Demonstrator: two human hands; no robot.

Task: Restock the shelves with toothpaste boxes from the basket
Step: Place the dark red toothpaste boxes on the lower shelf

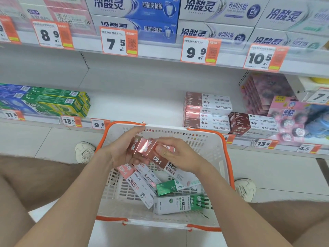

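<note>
A few pink boxes (142,148) are held together over the basket (165,128), tilted, with their shiny ends turned up and away from the person. The left hand (121,152) grips them from the left, fingers curled round the far ends; the right hand (181,157) grips the box marked CB-1, thumb laid flat on its top face and fingers wrapped beneath (how many boxes are in the bundle I cannot tell). In the basket lie more boxes at loose angles: a pink SP-1 box (128,172) just below the left wrist, a green box (166,187) near the middle, and a white box (176,205) with a green end nearest the person. The basket is white with orange handles and sits on the floor between the knees, with a shoe (84,151) to its left and another (244,188) to its right. Just behind it is the low shelf (135,106), with a stack (207,111) of matching pink boxes at the right, dark red boxes (249,124) beside that, and green packs (58,102) well off to the left. Price tags (118,41) hang along the shelf edges
</note>
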